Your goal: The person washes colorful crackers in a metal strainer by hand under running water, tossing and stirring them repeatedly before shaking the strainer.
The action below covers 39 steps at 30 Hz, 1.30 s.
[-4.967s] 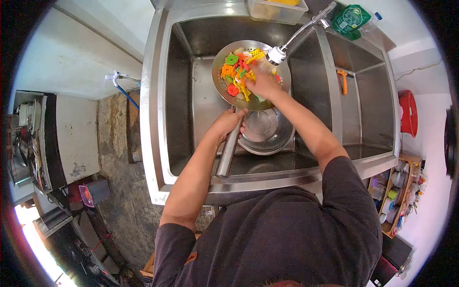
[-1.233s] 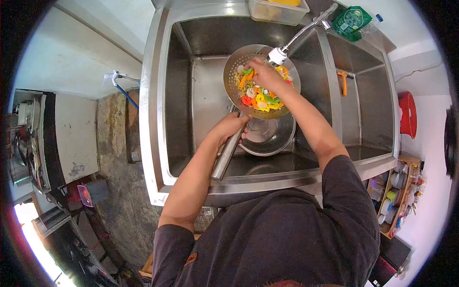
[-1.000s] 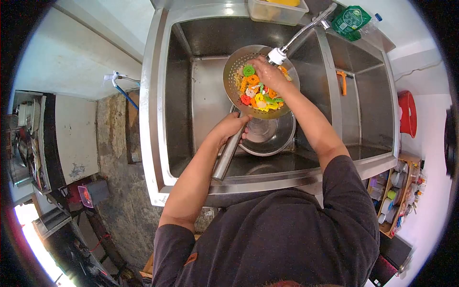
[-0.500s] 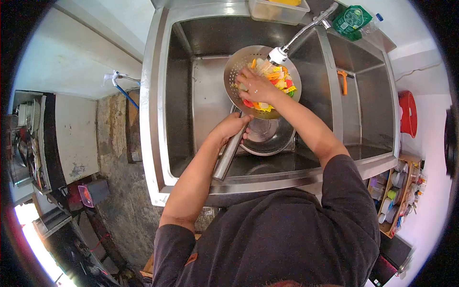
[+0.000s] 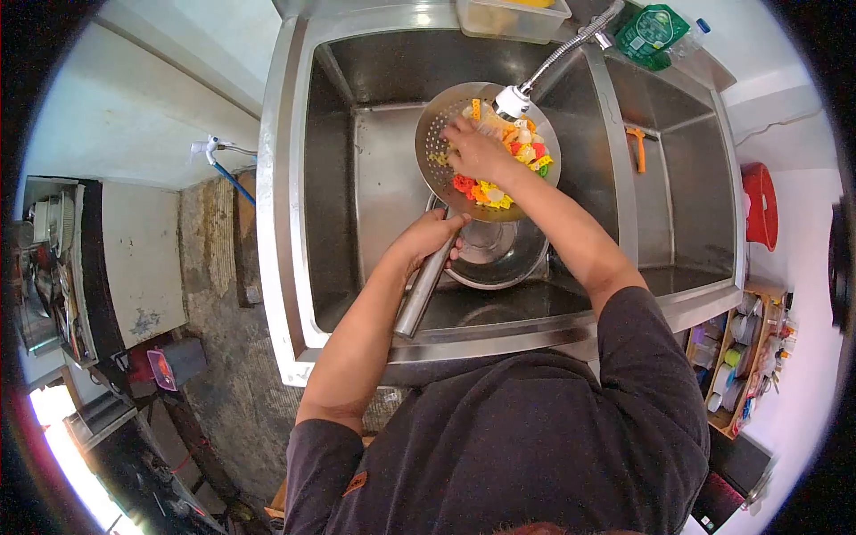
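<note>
My left hand [image 5: 430, 237] is wrapped round the thick metal handle [image 5: 417, 299] of a wide perforated strainer [image 5: 434, 178]. Cut vegetables [image 5: 496, 193] in red, yellow, orange, green and pale colours lie in the strainer, some with crinkled edges. Over its left side, at the edge of the pile, is my right hand [image 5: 482, 153], its bent fingers apart and slightly blurred. Just above the vegetables hangs the white faucet head [image 5: 513, 101], on a flexible metal neck. A round metal bowl [image 5: 489, 283] sits below the strainer, partly covered by it.
The steel sink [image 5: 383, 160] has a second basin [image 5: 682, 214] on the right, with an orange-handled tool [image 5: 638, 149] on the divider side. Behind stand a plastic container [image 5: 513, 24] and a green pouch [image 5: 655, 36]. A red basin [image 5: 760, 207] hangs at the right wall.
My right hand has shifted slightly within the strainer and its fingers have curled more, uncovering more of the vegetables. My left hand keeps its hold on the handle.
</note>
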### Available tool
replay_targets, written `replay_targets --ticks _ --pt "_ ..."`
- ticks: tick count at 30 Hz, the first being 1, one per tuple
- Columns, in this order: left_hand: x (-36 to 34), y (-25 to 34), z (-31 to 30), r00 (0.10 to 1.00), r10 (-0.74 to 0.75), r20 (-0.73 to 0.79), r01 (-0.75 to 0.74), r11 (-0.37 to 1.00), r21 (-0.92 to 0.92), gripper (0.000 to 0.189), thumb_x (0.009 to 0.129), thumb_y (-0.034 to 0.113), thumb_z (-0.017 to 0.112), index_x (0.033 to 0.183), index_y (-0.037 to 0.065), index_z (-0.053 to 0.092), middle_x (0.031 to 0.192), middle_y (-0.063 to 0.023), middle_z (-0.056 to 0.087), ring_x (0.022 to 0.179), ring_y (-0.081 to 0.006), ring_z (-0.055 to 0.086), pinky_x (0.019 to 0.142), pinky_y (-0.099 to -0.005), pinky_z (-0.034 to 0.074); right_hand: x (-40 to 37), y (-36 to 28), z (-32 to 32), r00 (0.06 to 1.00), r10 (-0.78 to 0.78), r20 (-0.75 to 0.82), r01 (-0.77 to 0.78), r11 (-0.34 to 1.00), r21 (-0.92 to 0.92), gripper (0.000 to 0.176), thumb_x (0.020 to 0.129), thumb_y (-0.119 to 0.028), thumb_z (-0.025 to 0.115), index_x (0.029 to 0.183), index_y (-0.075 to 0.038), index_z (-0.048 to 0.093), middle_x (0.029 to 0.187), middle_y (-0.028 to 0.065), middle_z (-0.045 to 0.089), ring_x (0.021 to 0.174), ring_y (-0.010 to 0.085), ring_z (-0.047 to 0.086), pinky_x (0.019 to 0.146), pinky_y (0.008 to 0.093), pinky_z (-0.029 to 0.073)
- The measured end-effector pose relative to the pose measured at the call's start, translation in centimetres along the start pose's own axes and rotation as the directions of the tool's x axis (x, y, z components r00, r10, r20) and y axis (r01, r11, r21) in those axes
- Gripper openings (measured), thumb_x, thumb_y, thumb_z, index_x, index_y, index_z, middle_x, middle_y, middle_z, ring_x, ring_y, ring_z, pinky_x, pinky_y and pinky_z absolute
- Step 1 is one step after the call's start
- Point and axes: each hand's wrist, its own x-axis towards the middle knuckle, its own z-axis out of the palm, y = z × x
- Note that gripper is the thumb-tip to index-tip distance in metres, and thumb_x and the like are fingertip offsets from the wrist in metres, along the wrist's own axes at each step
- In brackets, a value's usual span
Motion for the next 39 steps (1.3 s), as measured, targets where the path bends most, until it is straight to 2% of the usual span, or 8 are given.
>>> replay_targets --ticks 4,6,13,16,18,24,31,39 --pt "0.6 -0.6 -0.3 1.0 -0.008 0.018 0.008 1.0 -0.024 0.038 0.096 0.035 0.061 0.114 0.004 0.046 0.072 -0.0025 0.057 0.051 -0.0111 0.055 0.042 -0.0288 0.048 -0.5 -0.7 -1.1 0.947 -0.101 0.303 0.091 0.995 0.049 0.04 0.088 -0.016 0.057 0.126 -0.009 0.052 0.142 0.0165 0.042 0.133 0.0362 0.044 0.103 0.0493 0.043" --pt "0.8 -0.8 -0.3 1.0 0.002 0.009 -0.002 1.0 -0.009 0.037 0.096 0.035 0.06 0.113 0.004 0.046 0.072 -0.0024 0.057 0.051 -0.0108 0.055 0.042 -0.0287 0.048 -0.3 0.5 -1.2 0.945 -0.089 0.316 0.128 0.986 -0.106 0.034 0.087 -0.019 0.061 0.119 -0.007 0.054 0.126 0.0164 0.049 0.122 0.0361 0.05 0.1 0.0468 0.045" --pt "0.3 -0.5 0.0 0.999 0.037 0.008 -0.037 0.999 0.015 0.033 0.097 0.035 0.059 0.108 0.005 0.049 0.072 -0.0021 0.057 0.051 -0.0104 0.054 0.042 -0.0292 0.048 -0.7 -1.0 -0.8 0.996 -0.031 0.084 0.02 0.991 0.131 0.035 0.083 -0.009 0.061 0.118 -0.006 0.054 0.13 0.0175 0.048 0.124 0.0389 0.051 0.1 0.0486 0.045" --pt "0.3 -0.5 -0.1 1.0 0.017 0.003 -0.017 0.999 -0.033 0.034 0.096 0.035 0.059 0.109 0.005 0.049 0.072 -0.002 0.057 0.051 -0.0104 0.054 0.042 -0.0291 0.048 -1.0 -0.7 -1.0 0.966 -0.159 0.202 0.154 0.987 0.044 0.036 0.084 -0.011 0.06 0.119 -0.006 0.054 0.129 0.0176 0.049 0.12 0.0393 0.054 0.098 0.0491 0.047" --pt "0.3 -0.4 -0.1 1.0 0.016 -0.009 -0.016 1.0 -0.007 0.034 0.097 0.035 0.059 0.108 0.005 0.049 0.072 -0.002 0.057 0.051 -0.0105 0.054 0.042 -0.0291 0.048 0.0 0.3 -1.0 0.948 -0.009 0.317 0.045 0.993 -0.106 0.037 0.085 -0.018 0.06 0.12 -0.006 0.054 0.129 0.0178 0.048 0.117 0.0393 0.056 0.096 0.05 0.047" --pt "0.3 -0.6 -0.2 1.0 0.026 -0.011 -0.026 1.0 0.012 0.033 0.096 0.034 0.059 0.109 0.005 0.049 0.072 -0.0017 0.057 0.051 -0.0106 0.054 0.042 -0.0287 0.047 -1.3 -2.1 -3.9 0.99 0.104 0.095 -0.094 0.991 -0.099 0.031 0.086 -0.012 0.056 0.116 -0.005 0.055 0.125 0.0172 0.049 0.111 0.0385 0.059 0.09 0.0499 0.049" --pt "0.4 -0.5 -0.1 1.0 0.005 0.011 -0.005 1.0 -0.012 0.034 0.096 0.034 0.059 0.109 0.005 0.048 0.073 -0.0016 0.057 0.052 -0.0101 0.055 0.042 -0.0281 0.048 -0.3 -0.7 -0.5 0.984 -0.007 0.179 0.057 0.96 -0.275 0.04 0.087 -0.007 0.054 0.127 -0.003 0.051 0.134 0.018 0.048 0.113 0.0372 0.06 0.09 0.0482 0.051" --pt "0.3 -0.5 -0.2 1.0 0.021 0.006 -0.022 1.0 0.02 0.035 0.096 0.035 0.059 0.111 0.005 0.047 0.073 -0.0015 0.056 0.052 -0.0104 0.055 0.042 -0.0282 0.048 0.3 -0.7 -2.5 0.99 0.059 0.129 -0.063 0.998 0.03 0.035 0.09 -0.016 0.053 0.124 -0.005 0.053 0.128 0.0198 0.053 0.113 0.0391 0.058 0.095 0.0494 0.047"
